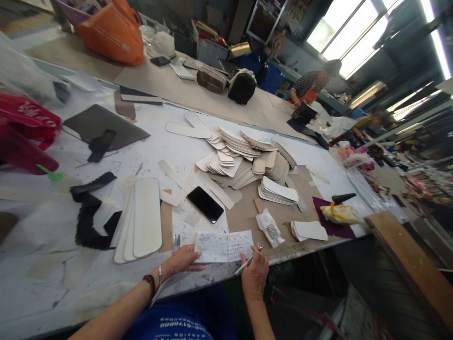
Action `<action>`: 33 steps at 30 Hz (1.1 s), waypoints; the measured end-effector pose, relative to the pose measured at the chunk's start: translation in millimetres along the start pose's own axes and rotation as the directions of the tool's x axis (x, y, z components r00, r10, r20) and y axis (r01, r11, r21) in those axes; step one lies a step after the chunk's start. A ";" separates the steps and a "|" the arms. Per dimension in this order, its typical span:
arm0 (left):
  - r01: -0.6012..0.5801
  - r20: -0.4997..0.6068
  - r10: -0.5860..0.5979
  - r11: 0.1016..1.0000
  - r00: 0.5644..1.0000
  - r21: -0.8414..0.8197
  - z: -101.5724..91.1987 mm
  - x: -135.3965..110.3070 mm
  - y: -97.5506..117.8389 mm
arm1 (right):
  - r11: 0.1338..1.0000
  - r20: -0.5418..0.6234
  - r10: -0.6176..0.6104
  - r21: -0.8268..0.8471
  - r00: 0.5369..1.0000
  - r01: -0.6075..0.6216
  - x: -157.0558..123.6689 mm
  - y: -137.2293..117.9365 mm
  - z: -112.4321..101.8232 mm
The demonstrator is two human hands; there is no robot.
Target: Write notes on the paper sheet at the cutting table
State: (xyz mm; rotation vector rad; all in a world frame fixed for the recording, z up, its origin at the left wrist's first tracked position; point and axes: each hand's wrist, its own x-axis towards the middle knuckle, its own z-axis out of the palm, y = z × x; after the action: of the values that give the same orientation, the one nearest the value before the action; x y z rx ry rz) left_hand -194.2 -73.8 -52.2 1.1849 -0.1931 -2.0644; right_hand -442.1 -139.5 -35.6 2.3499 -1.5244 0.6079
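Observation:
An open notebook (226, 246) with handwritten pages lies at the front edge of the table. My left hand (183, 260) grips its left end, thumb on top and fingers at the lower edge. In my right hand (255, 273) is a pen (244, 266), held slantwise, and the fingertips touch the notebook's right edge. Just beyond the notebook rests a black phone (205, 204). A crumpled white packet (270, 228) lies to the right of it. Left of my left hand is a fanned stack of long white rounded pieces (147, 217).
A large heap of white rounded pieces (240, 146) covers the table's middle. Black fabric scraps (88, 212) and a dark grey sheet (106, 125) lie at left. An orange bag (113, 35) stands at the back. Another person (307, 87) works across the table. A wooden board (410, 264) is at right.

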 end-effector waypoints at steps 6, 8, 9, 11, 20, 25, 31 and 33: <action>-0.010 0.029 0.010 1.000 1.000 0.003 -2.3 3.0 -3.0 | 0.996 -0.022 -0.092 0.010 0.996 0.092 1.1 -17.7 -9.1; -0.019 0.036 0.018 1.000 0.999 0.011 -1.8 1.3 -3.1 | 0.988 0.000 -0.121 0.100 0.993 0.121 -0.3 -29.4 -12.4; -0.023 0.038 0.022 1.000 0.999 0.013 -1.4 0.2 -3.0 | 0.980 0.011 -0.137 0.146 0.990 0.134 -1.4 -36.1 -14.2; -0.031 0.047 0.031 0.999 0.998 0.013 -0.6 -1.8 -2.3 | 0.961 0.024 -0.173 0.224 0.985 0.164 -4.3 -50.1 -17.8; -0.034 0.051 0.036 0.999 0.998 -0.041 1.7 -3.7 1.3 | 0.879 0.149 -0.299 0.427 0.943 0.211 -20.3 -92.1 -23.8; -0.015 0.055 0.020 0.997 0.998 -0.075 -0.5 -2.1 -1.2 | 0.899 0.137 -0.273 0.388 0.952 0.202 -26.1 -92.4 -19.0; -0.007 0.148 0.026 0.992 0.989 -0.125 -11.8 4.1 -5.6 | 0.949 0.074 -0.225 0.241 0.972 0.201 -23.5 -77.4 -12.4; -0.005 0.192 0.032 0.990 0.981 -0.140 -13.4 5.6 -5.2 | 0.964 0.064 -0.203 0.186 0.977 0.188 -19.7 -71.5 -9.8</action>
State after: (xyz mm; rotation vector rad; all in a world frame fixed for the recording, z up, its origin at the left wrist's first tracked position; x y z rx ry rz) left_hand -187.9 -70.8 -65.9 0.8956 -0.1491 -2.1388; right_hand -385.8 -90.3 -36.7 2.6515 -1.2949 0.6299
